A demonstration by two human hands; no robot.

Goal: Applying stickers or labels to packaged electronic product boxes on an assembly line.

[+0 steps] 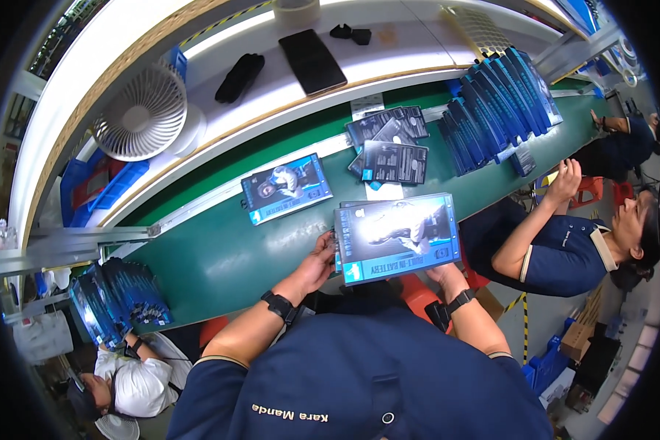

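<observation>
In front of my chest I hold a flat blue-and-black printed box (pixel 397 236), its glossy front tilted up and catching the light. A second edge shows behind its top and left side, so it seems to lie on another box. My left hand (pixel 317 262) is closed on the left edge. My right hand (pixel 447 276) grips the lower right edge from underneath, most of its fingers hidden. Beyond, on the green table (pixel 205 268), lies a similar box (pixel 287 187), face up. Right of that, several dark boxes (pixel 394 161) are loosely piled, the nearest showing its printed back.
Rows of upright blue boxes stand at the far right (pixel 495 110) and left end (pixel 121 297). A shelf (pixel 411 55) above the table carries a white fan (pixel 141 114), a dark tablet (pixel 312 61) and a black case (pixel 240 78). Co-workers sit at both sides.
</observation>
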